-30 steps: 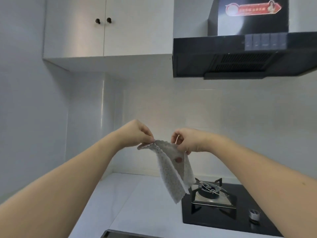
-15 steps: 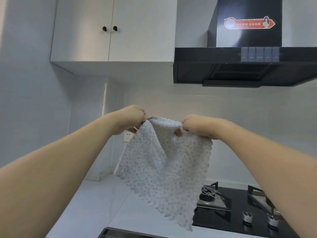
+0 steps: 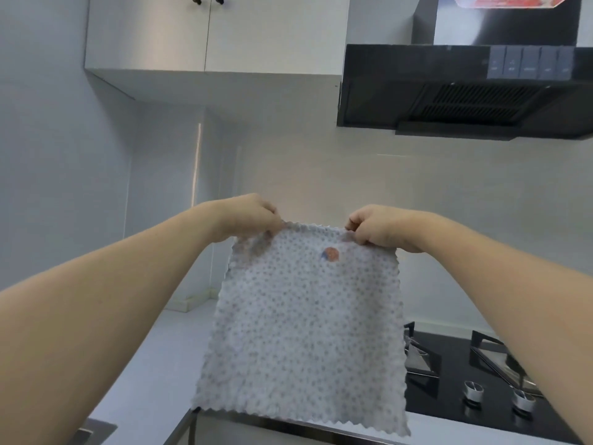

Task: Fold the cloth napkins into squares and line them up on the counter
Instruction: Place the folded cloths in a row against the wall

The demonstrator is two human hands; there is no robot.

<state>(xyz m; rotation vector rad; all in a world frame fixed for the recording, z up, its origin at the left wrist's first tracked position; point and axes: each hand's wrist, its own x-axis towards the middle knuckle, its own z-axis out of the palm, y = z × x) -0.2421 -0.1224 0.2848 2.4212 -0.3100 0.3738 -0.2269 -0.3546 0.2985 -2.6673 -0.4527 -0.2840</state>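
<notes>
A grey dotted cloth napkin [image 3: 301, 332] with zigzag edges and a small red-and-blue mark hangs fully spread in the air above the white counter [image 3: 150, 364]. My left hand [image 3: 253, 216] pinches its top left corner. My right hand [image 3: 378, 228] pinches the top right corner. The napkin's lower edge hangs free in front of the counter's front edge. No other napkin is in view.
A black gas hob [image 3: 475, 364] with pan supports and two knobs sits on the counter at the right. A black extractor hood [image 3: 465, 91] and white wall cupboards [image 3: 211, 33] hang above. Part of a sink rim [image 3: 93, 428] shows at the lower left.
The napkin went from a bunched, narrow hang to a flat, fully spread square. My hands moved apart along its top edge, each now at a corner.
</notes>
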